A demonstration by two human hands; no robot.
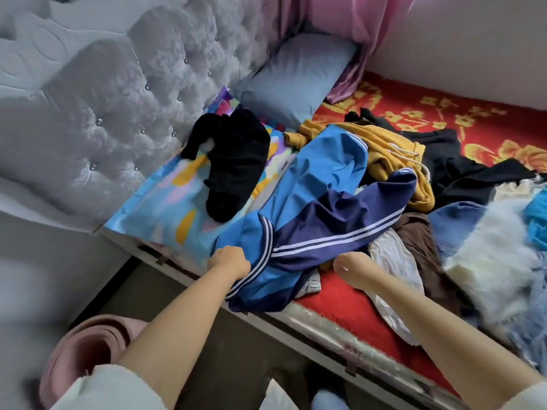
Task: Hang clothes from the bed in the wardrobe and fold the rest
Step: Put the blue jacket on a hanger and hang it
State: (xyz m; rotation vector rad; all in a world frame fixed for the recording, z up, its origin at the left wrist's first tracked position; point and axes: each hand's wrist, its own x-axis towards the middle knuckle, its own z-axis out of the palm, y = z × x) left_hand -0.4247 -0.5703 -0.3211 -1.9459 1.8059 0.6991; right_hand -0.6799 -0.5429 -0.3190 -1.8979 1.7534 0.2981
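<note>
Left hand (229, 261) grips blue striped jacket (319, 208) at bed (349, 318) edge; right hand (350, 269) fingers hidden, grasp cannot tell, beside clothes pile (414, 184)

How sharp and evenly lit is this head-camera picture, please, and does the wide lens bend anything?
In the head view, light is soft and even, without hard shadows or glare. The blue striped jacket and left hand gripping it are fairly sharp; the white fluffy garment at the right edge and the tufted headboard look smeared. The bed edge runs steeply slanted, and lens distortion stretches the forearms.
</note>
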